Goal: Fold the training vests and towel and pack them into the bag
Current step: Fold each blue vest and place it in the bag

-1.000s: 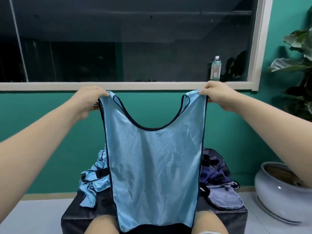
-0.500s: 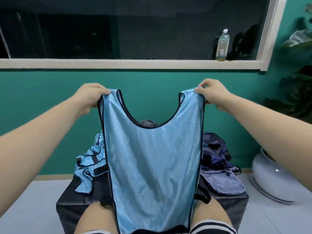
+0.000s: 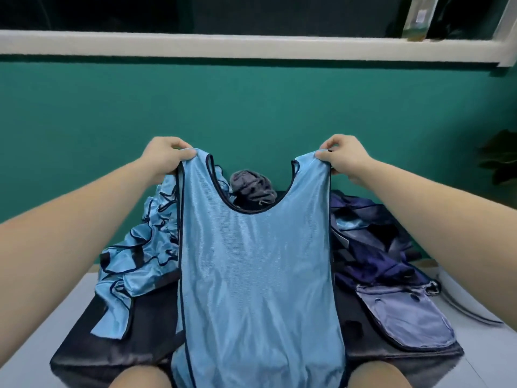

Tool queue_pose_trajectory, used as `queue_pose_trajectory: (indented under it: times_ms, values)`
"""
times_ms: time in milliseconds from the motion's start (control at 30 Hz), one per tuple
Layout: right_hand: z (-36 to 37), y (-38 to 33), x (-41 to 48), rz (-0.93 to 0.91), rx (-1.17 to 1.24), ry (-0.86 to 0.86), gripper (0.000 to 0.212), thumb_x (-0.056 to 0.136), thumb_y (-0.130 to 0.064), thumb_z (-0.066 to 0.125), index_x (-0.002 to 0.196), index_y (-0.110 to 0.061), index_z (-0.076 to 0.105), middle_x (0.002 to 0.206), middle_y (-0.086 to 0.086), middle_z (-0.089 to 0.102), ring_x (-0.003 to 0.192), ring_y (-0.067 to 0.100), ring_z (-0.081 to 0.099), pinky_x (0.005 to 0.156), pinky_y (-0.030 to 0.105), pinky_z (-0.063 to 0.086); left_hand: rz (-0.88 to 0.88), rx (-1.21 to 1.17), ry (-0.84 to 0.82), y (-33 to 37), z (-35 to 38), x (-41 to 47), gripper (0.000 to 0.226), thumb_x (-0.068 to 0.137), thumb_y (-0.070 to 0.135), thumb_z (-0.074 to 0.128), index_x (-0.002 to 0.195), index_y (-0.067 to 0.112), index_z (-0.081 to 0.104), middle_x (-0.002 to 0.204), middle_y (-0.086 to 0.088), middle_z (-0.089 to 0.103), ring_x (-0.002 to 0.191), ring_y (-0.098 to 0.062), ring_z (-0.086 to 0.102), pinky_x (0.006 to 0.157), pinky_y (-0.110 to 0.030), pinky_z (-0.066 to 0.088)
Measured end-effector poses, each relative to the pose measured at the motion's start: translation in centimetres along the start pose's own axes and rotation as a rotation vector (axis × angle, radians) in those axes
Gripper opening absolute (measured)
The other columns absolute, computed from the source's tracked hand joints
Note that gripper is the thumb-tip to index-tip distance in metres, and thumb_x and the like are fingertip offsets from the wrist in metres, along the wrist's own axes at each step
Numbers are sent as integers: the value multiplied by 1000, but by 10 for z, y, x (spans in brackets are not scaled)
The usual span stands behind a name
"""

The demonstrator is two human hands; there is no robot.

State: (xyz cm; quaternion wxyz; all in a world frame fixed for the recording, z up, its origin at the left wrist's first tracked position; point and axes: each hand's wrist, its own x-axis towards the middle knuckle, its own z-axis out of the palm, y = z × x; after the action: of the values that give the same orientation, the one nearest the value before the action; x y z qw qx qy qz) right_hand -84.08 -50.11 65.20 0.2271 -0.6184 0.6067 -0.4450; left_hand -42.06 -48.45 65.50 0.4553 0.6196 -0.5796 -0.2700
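I had the light blue vest stretched out flat, left hand pinched shut on one shoulder strap, right hand pinched shut on the other, fingers curled tight over the fabric. Below my fingers the vest hung wide, its dark-piped side edges running straight down, and its hem ran off the bottom of the frame between my knees. Plenty of open air above and outside both hands, just green wall. Under my left fingers sat a crumpled pile of blue vests, shiny and ruffled. Between my hands, through the neck scoop, I saw a grey bunched towel, partly hidden. Under my right fingers lay the dark navy bag, slumped, its shape hard to read. All rested on a dark desk.
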Motion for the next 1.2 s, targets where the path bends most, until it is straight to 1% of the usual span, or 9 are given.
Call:
queue_pose_trajectory:
  times_ms: [167, 267, 333, 400, 533, 733, 900, 1033, 1200]
  values:
    - [41, 48, 51, 55, -68, -30, 20, 80, -30, 88, 88, -20, 73, 96, 5, 77, 95, 28, 76, 81, 51, 66, -72, 56, -32, -51, 36, 55, 12, 91, 27, 86, 97, 17, 82, 104, -5, 77, 84, -22, 68, 89, -44, 61]
    - [68, 69, 74, 64, -103, -39, 17, 80, -27, 88, 87, -19, 75, 92, 3, 76, 89, 23, 74, 77, 39, 63, -118, 116, -14, -87, 51, 88, 11, 85, 34, 91, 85, 26, 84, 106, 0, 78, 96, -25, 70, 94, -47, 61]
    - [86, 83, 89, 58, -132, -52, 15, 83, -24, 87, 89, -17, 75, 93, 4, 76, 84, 18, 69, 73, 30, 56, -126, 161, -10, -107, 61, 106, 12, 83, 35, 92, 82, 28, 83, 104, -1, 79, 88, -23, 65, 83, -43, 57]
    - [106, 98, 106, 59, -172, -70, 15, 84, -24, 87, 91, -17, 75, 93, 4, 76, 85, 18, 67, 75, 32, 56, -120, 207, -15, -123, 71, 119, 12, 85, 35, 91, 85, 26, 83, 96, 0, 78, 77, -20, 59, 67, -35, 51]
    - [139, 122, 135, 38, -234, -98, 17, 86, -24, 86, 94, -15, 74, 89, 0, 70, 80, 15, 61, 68, 26, 51, -107, 304, -6, -155, 81, 151, 14, 89, 36, 87, 92, 23, 82, 94, 4, 75, 72, -18, 56, 63, -31, 45]
    - [167, 142, 175, 7, -242, 16, 18, 92, -25, 81, 104, -14, 73, 96, 1, 70, 77, 10, 60, 63, 24, 47, -35, 295, 174, -176, 82, 194, 18, 93, 33, 84, 103, 19, 82, 93, 5, 69, 68, -11, 54, 67, -27, 46]
    - [186, 170, 178, -5, -278, -55, 21, 89, -23, 85, 104, -16, 72, 99, 3, 73, 90, 20, 67, 79, 30, 49, 14, 359, 48, -198, 96, 196, 14, 95, 33, 81, 98, 20, 80, 87, 10, 68, 72, -6, 55, 68, -27, 45]
    - [195, 187, 171, -20, -325, -119, 19, 90, -22, 85, 103, -16, 72, 97, 4, 74, 91, 23, 69, 79, 30, 50, 14, 361, 52, -210, 100, 194, 15, 92, 38, 83, 99, 25, 81, 94, 4, 73, 73, -8, 56, 66, -27, 43]
    - [192, 185, 166, -7, -370, -186, 22, 93, -19, 80, 113, -17, 70, 103, 4, 72, 93, 23, 66, 80, 32, 48, 18, 385, 24, -207, 101, 190, 19, 91, 38, 84, 101, 23, 80, 94, 1, 70, 73, -9, 55, 61, -27, 41]
